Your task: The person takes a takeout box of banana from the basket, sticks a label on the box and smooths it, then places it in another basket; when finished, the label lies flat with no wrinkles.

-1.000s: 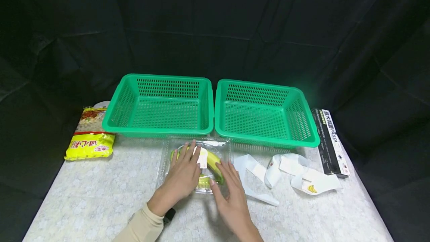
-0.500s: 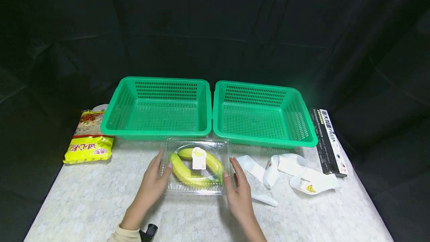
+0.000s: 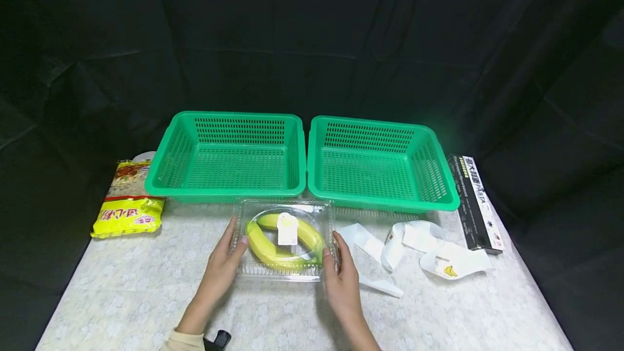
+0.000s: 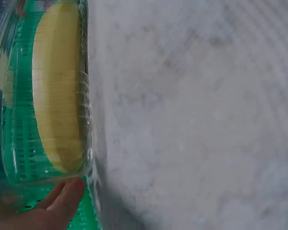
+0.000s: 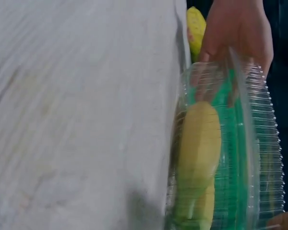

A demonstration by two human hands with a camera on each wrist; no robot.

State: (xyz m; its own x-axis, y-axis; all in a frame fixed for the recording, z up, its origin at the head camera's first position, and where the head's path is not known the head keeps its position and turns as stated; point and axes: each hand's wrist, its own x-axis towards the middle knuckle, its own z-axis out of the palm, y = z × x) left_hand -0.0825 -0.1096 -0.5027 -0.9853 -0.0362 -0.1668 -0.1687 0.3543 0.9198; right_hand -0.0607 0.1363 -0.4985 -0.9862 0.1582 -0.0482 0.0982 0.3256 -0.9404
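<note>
In the head view a clear plastic clamshell box [image 3: 283,277] sits at the table's middle, its lid down over two bananas [image 3: 265,247]. A white label [image 3: 287,233] is on the lid. My left hand [image 3: 219,274] holds the box's left side, thumb at the upper edge. On the right side my right hand [image 3: 343,286] grips it the same way. The left wrist view has the left hand's fingertips [image 4: 67,199] against the box's end, beside a banana [image 4: 60,86]. In the right wrist view the left hand [image 5: 242,31] appears beyond the box; only a bit of the right hand [image 5: 284,220] shows.
Two green plastic baskets [image 3: 225,193] [image 3: 385,203] stand side by side behind the box. A yellow food packet [image 3: 128,215] lies far left, a black pasta box [image 3: 475,205] far right. Curled white label strips [image 3: 411,240] lie right of the right hand.
A second ago both hands lay over the lid, the left covering part of the label. They have parted to the box's two sides and taken hold, leaving the label and bananas in sight.
</note>
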